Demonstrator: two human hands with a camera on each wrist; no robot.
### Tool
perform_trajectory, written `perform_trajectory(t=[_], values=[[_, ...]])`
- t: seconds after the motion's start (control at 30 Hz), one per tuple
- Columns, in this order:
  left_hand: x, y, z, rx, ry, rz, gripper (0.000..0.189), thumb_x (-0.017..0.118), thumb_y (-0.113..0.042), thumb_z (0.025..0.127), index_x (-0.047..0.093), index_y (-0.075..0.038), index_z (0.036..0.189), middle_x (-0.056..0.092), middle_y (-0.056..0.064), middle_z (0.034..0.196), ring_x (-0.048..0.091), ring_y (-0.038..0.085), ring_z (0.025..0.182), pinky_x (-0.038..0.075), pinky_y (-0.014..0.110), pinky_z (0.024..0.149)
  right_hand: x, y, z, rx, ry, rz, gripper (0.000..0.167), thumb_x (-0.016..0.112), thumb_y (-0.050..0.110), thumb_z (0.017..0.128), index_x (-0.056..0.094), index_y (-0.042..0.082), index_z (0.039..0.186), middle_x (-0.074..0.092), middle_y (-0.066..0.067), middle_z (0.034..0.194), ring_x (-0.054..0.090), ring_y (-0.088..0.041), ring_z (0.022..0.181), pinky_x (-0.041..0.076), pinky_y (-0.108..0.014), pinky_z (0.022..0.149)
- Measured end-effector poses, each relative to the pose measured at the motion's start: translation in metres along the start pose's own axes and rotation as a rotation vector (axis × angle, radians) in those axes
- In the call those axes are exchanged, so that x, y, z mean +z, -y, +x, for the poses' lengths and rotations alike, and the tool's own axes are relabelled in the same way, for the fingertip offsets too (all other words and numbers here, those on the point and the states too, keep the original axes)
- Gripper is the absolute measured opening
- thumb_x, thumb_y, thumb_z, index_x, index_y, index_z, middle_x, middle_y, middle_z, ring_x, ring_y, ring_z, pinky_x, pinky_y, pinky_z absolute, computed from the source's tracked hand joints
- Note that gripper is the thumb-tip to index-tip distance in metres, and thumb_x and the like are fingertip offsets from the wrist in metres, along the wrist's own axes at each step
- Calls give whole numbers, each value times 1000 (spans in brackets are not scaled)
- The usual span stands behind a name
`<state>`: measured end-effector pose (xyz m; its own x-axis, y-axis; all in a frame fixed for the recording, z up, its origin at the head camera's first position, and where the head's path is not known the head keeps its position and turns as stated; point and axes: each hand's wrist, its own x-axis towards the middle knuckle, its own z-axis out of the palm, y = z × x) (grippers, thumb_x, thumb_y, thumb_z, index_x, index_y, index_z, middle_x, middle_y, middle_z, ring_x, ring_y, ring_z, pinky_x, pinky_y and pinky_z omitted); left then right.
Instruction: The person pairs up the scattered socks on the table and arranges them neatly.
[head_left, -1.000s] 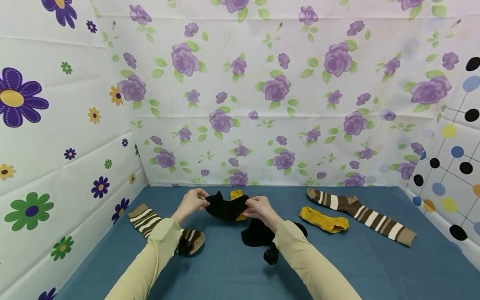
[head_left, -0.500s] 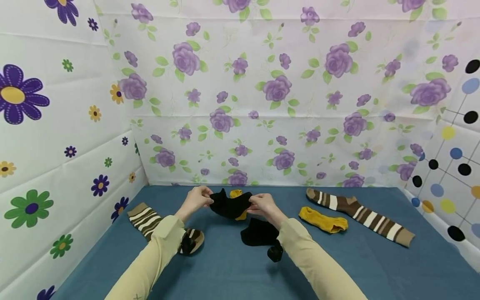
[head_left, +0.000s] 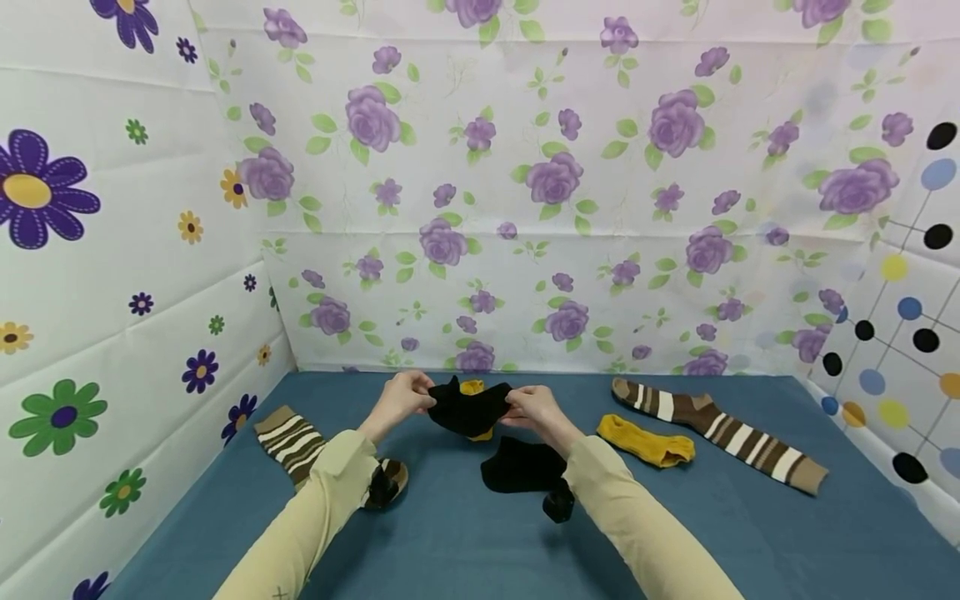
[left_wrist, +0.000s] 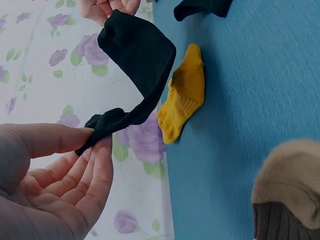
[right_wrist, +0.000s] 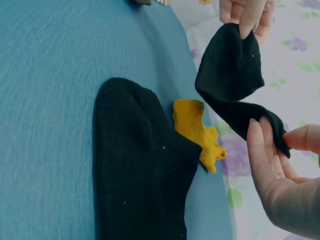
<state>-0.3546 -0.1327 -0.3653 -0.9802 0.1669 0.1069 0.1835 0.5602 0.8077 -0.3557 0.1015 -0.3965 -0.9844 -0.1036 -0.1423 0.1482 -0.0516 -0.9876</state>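
A black sock point(head_left: 468, 410) hangs above the table, stretched between both hands and sagging in the middle. My left hand point(head_left: 401, 402) pinches one end between thumb and fingers, and my right hand point(head_left: 536, 410) pinches the other. In the left wrist view the sock point(left_wrist: 142, 55) twists along its length. Behind it lies a yellow sock point(left_wrist: 185, 92), partly hidden by the black one in the head view. A second black sock point(right_wrist: 142, 165) lies flat on the table below my right hand, its end covered by the right sleeve in the head view.
At the right lie another yellow sock point(head_left: 647, 440) and a brown, white-striped sock point(head_left: 720, 425). A matching striped sock point(head_left: 288, 442) lies at the left, partly under the left forearm. Flower-patterned sheets point(head_left: 480, 200) rise behind the blue table point(head_left: 465, 550).
Both hands have shifted slightly to the right with the black sock held between them. More of the black sock on the table now shows beside the right sleeve.
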Motion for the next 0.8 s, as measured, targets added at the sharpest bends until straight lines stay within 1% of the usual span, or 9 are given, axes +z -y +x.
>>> perform_trajectory(t=[0.1,0.13,0.3,0.37,0.53,0.7,0.8], values=[[3,-3,0,7,-3,-3,19,64,4,79,58,5,97,58,10,76,58,22,67,49,32,61,-3,0,-2,-1,2,6,33,48,1,88,47,-14,118,54,-21,90,60,-22,66,50,-37,71],[4,-4,-1,12,-3,-3,19,64,4,79,58,5,97,58,9,76,58,22,66,49,32,61,-4,3,-6,-3,7,2,33,48,0,88,47,-14,118,54,-22,91,60,-24,68,49,-38,73],[7,-7,-1,28,-4,-11,19,64,4,79,58,5,97,58,9,77,58,21,67,50,32,62,-10,5,-7,-3,9,0,34,48,1,89,46,-14,120,53,-24,95,60,-24,70,48,-39,74],[9,-8,-1,27,-2,-18,19,64,4,79,58,4,98,58,10,78,58,21,68,50,32,62,-14,3,-3,-3,-1,3,34,49,2,89,47,-14,119,52,-24,97,59,-21,68,49,-38,73],[13,-10,-1,25,4,-39,19,63,5,80,58,4,99,58,10,78,59,23,70,50,32,62,-22,5,-6,-10,-8,-5,33,49,3,89,47,-14,118,49,-25,104,59,-21,69,48,-39,75],[16,-11,-1,47,7,-51,19,63,4,80,58,5,98,58,9,77,60,27,71,50,32,61,-32,6,-9,-17,-10,-29,31,48,5,91,48,-14,116,49,-25,104,59,-20,70,45,-44,81],[19,-11,-1,46,12,-62,19,63,4,80,57,5,98,58,9,76,60,29,70,50,32,61,-38,7,-11,-19,-12,-49,31,48,5,91,48,-13,116,49,-24,104,59,-19,70,45,-43,81]])
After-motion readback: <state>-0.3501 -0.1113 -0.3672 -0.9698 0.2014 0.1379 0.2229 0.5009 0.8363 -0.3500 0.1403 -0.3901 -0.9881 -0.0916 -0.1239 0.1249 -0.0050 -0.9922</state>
